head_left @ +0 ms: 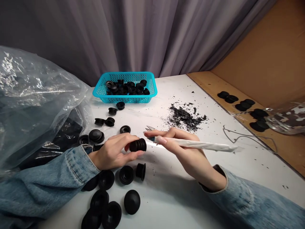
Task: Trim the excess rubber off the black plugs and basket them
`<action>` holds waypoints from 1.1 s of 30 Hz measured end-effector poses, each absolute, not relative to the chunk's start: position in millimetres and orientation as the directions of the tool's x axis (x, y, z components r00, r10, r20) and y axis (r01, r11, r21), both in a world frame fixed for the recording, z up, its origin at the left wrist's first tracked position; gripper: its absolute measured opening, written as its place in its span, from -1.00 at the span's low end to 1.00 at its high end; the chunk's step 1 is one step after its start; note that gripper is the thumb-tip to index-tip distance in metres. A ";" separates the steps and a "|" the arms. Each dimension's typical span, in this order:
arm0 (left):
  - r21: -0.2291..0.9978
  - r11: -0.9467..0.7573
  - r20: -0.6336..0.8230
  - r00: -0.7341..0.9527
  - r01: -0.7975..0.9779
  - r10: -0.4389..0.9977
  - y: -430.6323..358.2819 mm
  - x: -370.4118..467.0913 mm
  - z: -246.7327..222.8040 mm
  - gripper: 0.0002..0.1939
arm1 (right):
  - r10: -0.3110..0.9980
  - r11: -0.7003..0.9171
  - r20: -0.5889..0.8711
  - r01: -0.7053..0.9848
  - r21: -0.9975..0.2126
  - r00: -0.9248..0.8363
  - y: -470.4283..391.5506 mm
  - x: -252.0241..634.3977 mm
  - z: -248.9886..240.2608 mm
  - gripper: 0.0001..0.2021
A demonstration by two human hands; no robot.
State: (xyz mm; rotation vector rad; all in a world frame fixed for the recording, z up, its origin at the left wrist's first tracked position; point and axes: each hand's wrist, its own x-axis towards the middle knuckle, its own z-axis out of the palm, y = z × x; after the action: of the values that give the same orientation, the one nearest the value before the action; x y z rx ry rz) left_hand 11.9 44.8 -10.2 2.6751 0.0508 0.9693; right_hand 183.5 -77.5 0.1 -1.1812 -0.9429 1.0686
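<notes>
My left hand pinches black plug, maybe to steady it; right hand grips white tool like pencil, likely for aim.

A gray-mauve curtain hangs in deep vertical folds across the back, darker toward the left and paler near the middle. In front of it spreads a smooth white tabletop, its far edge meeting the cloth. Along the right runs a tan, wood-colored strip, set off from the white by a thin dark line. Beyond that strip rises a plain orange-brown panel. Light glints softly off the tabletop, whose near part lies in bluish shadow.
</notes>
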 end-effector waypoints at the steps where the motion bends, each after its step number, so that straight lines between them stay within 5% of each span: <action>1: 0.306 -0.949 0.612 0.778 -0.071 0.139 45.1 11.8 -11.6 -0.81 | 0.972 0.038 0.006 -0.131 -0.991 0.236 -78.5 182.5 0.1 -0.80; 13: 0.380 -0.924 0.564 0.785 0.028 0.256 44.0 12.9 -18.1 -0.67 | 0.972 -0.069 -0.076 -0.039 -0.997 0.223 -76.4 183.8 -0.3 -0.80; 24: 0.103 -0.994 0.606 0.790 0.036 0.092 45.7 17.7 -14.9 -0.74 | 0.957 -0.120 -0.097 0.066 -0.991 0.274 -74.1 184.1 -1.8 -0.77; 33: 0.326 -0.942 0.633 0.722 0.078 0.279 50.3 12.6 -14.6 -0.68 | 0.995 -0.070 -0.049 0.241 -0.968 0.090 -42.2 194.9 25.1 -0.78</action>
State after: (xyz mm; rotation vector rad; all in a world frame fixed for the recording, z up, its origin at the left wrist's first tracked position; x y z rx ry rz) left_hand 12.6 50.3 -14.6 2.6514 0.2810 1.0406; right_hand 194.9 -42.2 25.1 -1.4723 -1.2943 1.0636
